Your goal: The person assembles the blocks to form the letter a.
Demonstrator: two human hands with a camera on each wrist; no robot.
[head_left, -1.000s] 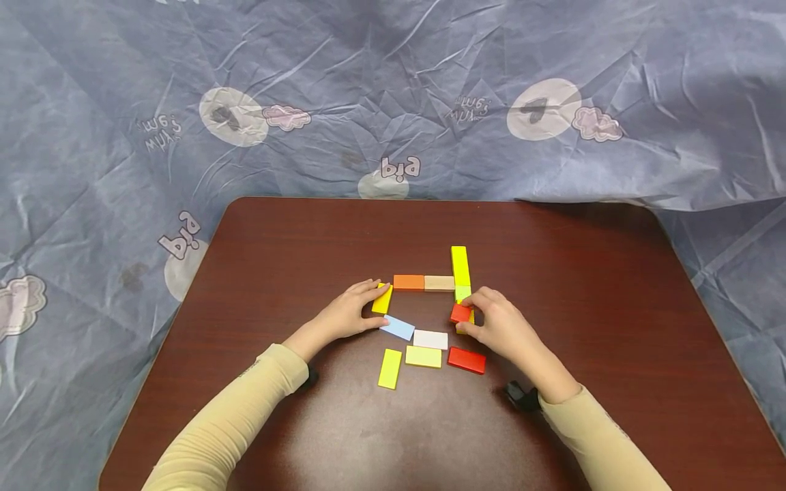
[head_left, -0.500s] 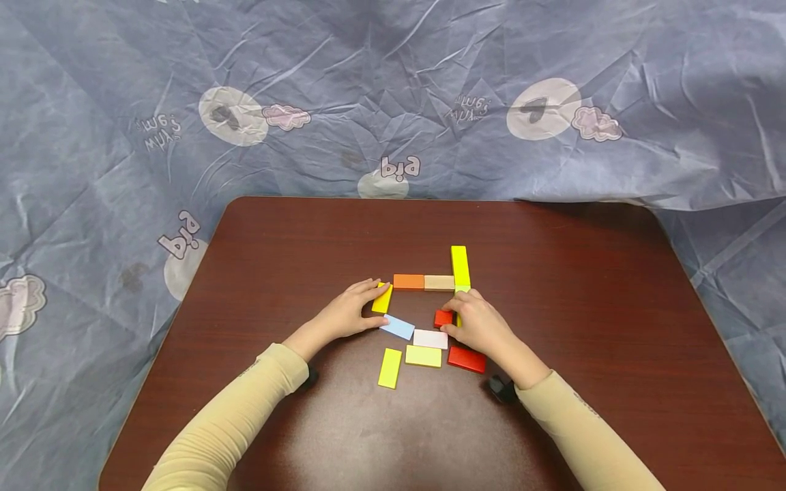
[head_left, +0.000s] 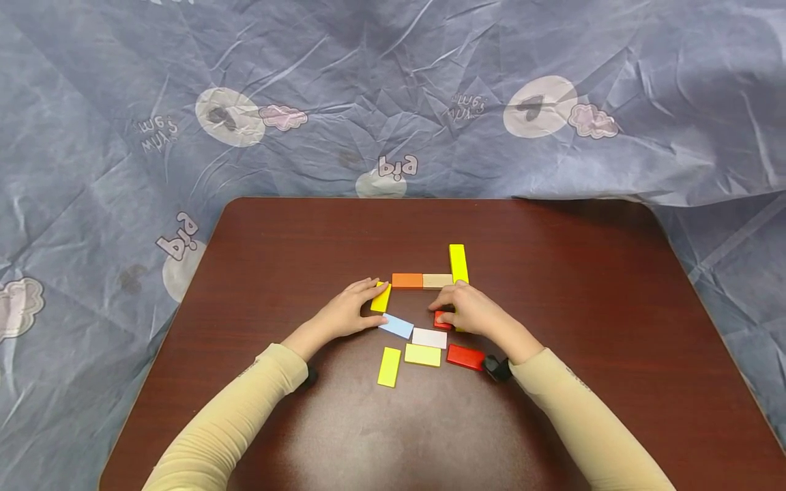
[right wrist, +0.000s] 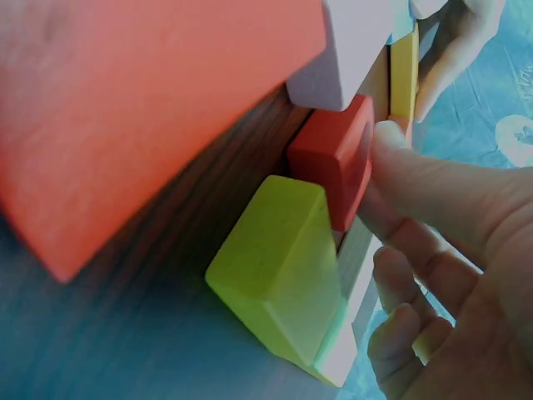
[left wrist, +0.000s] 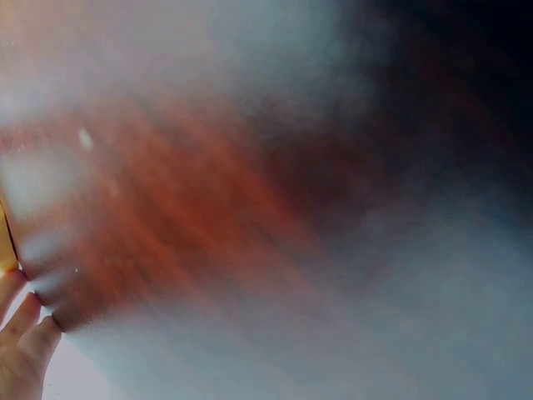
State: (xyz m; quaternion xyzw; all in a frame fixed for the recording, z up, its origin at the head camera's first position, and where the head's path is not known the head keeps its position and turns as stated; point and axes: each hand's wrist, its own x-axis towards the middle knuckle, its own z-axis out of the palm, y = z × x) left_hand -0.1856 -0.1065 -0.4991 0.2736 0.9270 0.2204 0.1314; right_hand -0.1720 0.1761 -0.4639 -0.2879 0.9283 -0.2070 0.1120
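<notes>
My left hand [head_left: 342, 312] rests with fingertips on a yellow block [head_left: 380, 302] and its thumb at the end of a light blue block [head_left: 399, 327]. In the left wrist view only a few fingertips [left wrist: 29, 325] show, beside a yellow edge. My right hand [head_left: 482, 317] has its thumb against a small red block [right wrist: 321, 150]; the index finger reaches past the block's far side, apart from it. Beside that red block stands a yellow-green block [right wrist: 279, 242], mostly hidden by the hand in the head view. A white block [head_left: 430, 339] lies just in front.
An orange block [head_left: 407, 281] and a tan block [head_left: 435, 280] form a row, meeting a long yellow block [head_left: 458, 262]. Nearer lie a pale yellow block [head_left: 422, 355], a yellow block [head_left: 389, 367] and a larger red block [head_left: 464, 356]. All are on the brown table [head_left: 583, 286].
My right hand carried the small red block left and nearer, off the yellow row. Its index finger has since come off the block, leaving the thumb touching. The left hand stayed still.
</notes>
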